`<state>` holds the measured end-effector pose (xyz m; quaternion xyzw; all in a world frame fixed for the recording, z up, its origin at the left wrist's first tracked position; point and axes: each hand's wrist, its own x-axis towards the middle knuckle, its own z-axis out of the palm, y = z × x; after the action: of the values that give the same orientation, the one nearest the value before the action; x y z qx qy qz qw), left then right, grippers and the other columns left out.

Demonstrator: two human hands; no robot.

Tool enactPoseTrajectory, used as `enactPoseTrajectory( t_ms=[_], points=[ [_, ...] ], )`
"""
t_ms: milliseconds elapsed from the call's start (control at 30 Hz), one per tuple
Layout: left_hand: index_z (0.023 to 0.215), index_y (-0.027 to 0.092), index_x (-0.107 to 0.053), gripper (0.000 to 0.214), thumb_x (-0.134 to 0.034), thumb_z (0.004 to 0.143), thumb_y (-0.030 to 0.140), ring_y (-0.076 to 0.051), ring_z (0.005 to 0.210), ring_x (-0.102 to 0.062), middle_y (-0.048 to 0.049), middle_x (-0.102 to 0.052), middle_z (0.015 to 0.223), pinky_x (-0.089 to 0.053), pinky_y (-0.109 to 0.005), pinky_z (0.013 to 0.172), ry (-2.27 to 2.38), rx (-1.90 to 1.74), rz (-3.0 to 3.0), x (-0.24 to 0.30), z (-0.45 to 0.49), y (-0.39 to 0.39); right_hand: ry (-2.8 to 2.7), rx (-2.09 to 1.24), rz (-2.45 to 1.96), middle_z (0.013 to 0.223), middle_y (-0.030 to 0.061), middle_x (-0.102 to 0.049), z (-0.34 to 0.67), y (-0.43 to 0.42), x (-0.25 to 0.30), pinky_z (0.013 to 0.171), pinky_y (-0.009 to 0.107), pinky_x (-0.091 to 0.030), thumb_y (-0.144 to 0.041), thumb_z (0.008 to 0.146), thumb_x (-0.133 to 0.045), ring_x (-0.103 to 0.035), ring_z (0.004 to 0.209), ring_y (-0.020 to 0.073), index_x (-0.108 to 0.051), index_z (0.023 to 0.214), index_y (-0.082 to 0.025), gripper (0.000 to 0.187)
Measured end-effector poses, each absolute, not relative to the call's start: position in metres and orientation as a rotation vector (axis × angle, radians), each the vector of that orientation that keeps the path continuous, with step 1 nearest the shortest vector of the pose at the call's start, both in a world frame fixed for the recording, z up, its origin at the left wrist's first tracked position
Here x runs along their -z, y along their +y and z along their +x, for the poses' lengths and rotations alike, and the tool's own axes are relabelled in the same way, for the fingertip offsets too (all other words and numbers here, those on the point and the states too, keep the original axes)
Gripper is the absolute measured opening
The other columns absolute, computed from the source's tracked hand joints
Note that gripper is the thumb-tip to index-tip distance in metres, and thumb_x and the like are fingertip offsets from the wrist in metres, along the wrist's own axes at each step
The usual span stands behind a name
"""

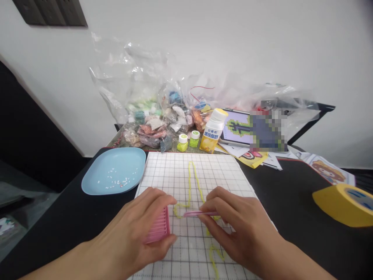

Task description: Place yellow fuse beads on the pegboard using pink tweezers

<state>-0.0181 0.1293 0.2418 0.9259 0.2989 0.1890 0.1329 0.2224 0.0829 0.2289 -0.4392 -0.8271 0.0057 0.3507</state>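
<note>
My left hand (131, 233) grips a small pink ridged tray (161, 227) between thumb and fingers, tilted on its side above the grid board. Pinched in my right hand (241, 225) is a thin pink tool that looks like tweezers (190, 214), its tip pointing left toward the tray and apart from it. Under both hands lies a white board with a black grid (166, 171). A yellow-green outline (189, 182) runs over its squares, thin and bead-like, partly covered by my right hand and the tool.
A light blue tray (116, 159) with scattered white bits sits left of the board. Behind stand two green-filled jars (182, 144), a yellow-capped bottle (214, 130), a tablet (236, 124) and bagged beads (151, 130). Right lies a yellow tape roll (335, 204).
</note>
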Motion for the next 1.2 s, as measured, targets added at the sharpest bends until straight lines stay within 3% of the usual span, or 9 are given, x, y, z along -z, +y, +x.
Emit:
enactPoseTrajectory(
  t_ms=[200,367,733,900,1200],
  points=[
    [0.119,0.026,-0.042,0.050,-0.068,0.079,0.013,-0.019,0.095,-0.062,0.0013,-0.056,0.107,-0.056,-0.034,0.082,0.818,-0.527,2.720,-0.243,-0.018,0.129,-2.155,0.040,-1.177,0.073,-0.0012,-0.058,0.225,0.084,-0.229,0.046,0.025,-0.041,-0.021,0.093,-0.057,-0.054,0.055,0.0111,-0.059,0.083,-0.018,0.010],
    [0.119,0.026,-0.044,0.044,-0.059,0.081,0.009,-0.020,0.094,-0.061,0.0004,-0.055,0.106,-0.056,-0.036,0.081,0.804,-0.552,2.712,-0.242,-0.018,0.128,-2.169,0.055,-1.187,0.071,-0.0016,-0.058,0.225,0.084,-0.228,0.045,0.025,-0.040,-0.022,0.092,-0.058,-0.054,0.054,0.0113,-0.057,0.079,-0.018,0.014],
    [0.120,0.026,-0.045,0.043,-0.055,0.082,0.010,-0.024,0.093,-0.061,-0.0051,-0.052,0.111,-0.058,-0.038,0.070,0.805,-0.516,2.741,-0.234,-0.020,0.129,-2.168,0.053,-1.197,0.072,-0.0019,-0.058,0.224,0.085,-0.226,0.046,0.025,-0.040,-0.023,0.093,-0.057,-0.055,0.055,0.0111,-0.058,0.080,-0.019,0.014],
    [0.113,0.025,-0.053,0.036,-0.058,0.080,0.010,-0.024,0.086,-0.061,-0.0041,-0.052,0.103,-0.058,-0.040,0.069,0.762,-0.510,2.722,-0.236,-0.019,0.130,-2.168,0.044,-1.198,0.073,-0.0018,-0.059,0.225,0.085,-0.225,0.047,0.026,-0.041,-0.023,0.093,-0.057,-0.055,0.056,0.0112,-0.059,0.080,-0.019,0.014],
    [0.105,0.025,-0.060,0.027,-0.058,0.080,0.013,-0.020,0.080,-0.059,-0.0023,-0.053,0.096,-0.056,-0.035,0.069,0.782,-0.435,2.748,-0.242,-0.017,0.129,-2.187,0.002,-1.181,0.074,-0.0001,-0.060,0.224,0.086,-0.225,0.049,0.024,-0.042,-0.023,0.096,-0.053,-0.056,0.058,0.0114,-0.061,0.083,-0.018,0.017]
  ],
)
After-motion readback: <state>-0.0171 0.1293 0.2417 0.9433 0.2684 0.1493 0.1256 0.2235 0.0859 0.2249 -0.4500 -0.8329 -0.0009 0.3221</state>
